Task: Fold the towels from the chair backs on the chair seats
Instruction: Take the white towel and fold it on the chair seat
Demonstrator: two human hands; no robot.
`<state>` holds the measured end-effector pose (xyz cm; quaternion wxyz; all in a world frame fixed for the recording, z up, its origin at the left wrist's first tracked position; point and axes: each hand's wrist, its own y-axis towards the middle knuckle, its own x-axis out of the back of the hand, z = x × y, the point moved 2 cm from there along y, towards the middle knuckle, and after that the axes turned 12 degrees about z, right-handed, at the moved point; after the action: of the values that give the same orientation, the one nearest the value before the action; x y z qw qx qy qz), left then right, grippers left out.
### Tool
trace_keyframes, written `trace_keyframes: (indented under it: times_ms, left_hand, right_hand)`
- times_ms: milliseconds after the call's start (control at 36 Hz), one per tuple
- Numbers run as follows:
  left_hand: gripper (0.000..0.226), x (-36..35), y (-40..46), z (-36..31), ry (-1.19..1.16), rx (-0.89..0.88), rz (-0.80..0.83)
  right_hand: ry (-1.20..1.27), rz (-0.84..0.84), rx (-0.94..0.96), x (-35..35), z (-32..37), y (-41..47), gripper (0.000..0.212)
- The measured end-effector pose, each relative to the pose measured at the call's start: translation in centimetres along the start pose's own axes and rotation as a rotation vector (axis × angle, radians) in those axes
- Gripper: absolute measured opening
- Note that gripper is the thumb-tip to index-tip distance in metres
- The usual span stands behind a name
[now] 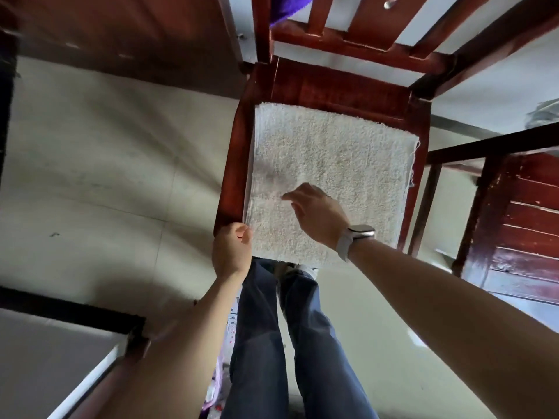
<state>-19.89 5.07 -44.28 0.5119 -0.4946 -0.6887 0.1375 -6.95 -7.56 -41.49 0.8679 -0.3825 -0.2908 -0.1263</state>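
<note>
A white terry towel lies spread flat over the seat of a red-brown wooden chair directly below me. My left hand grips the towel's near left corner at the seat's front edge. My right hand, with a watch on its wrist, hovers over the towel's near middle with fingers loosely extended toward the left; it is blurred. A purple towel hangs on the chair back at the top.
A second red-brown chair stands close on the right. A dark table frame crosses between them. Another table edge sits at lower left. My legs stand just before the seat on a pale tiled floor.
</note>
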Motion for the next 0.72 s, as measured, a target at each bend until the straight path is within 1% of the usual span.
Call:
trace_keyframes:
  times_ms: [83,194,306,444,500,639,722]
  left_hand:
    - [0.015,-0.4,0.2,0.2,-0.043,0.012,-0.071]
    - [0.014,-0.8,0.5,0.7,-0.053,0.006,-0.064]
    - [0.014,-0.9,0.9,1.0,-0.123,0.030,-0.068]
    - [0.018,-1.0,1.4,1.0,-0.210,0.086,-0.030]
    - [0.018,-0.9,1.7,0.9,-0.210,0.115,-0.018]
    - [0.018,-0.4,1.8,0.8,-0.209,0.129,0.014]
    - [0.014,-0.1,1.1,0.9,-0.254,0.126,-0.025]
  right_hand:
    - [-0.186,0.023,0.085,0.4,2.0,4.0,0.036]
    - [-0.399,0.088,0.137,0.6,3.4,7.8,0.041]
    - [-0.557,0.152,0.134,0.6,3.6,9.7,0.039]
    - [-0.604,0.167,0.094,0.4,3.8,10.7,0.038]
    - [-0.606,0.171,0.097,0.5,3.9,10.9,0.035]
    - [-0.542,0.107,0.170,1.2,4.6,10.0,0.022]
    - [-0.507,0.078,0.211,1.3,5.0,9.5,0.021]
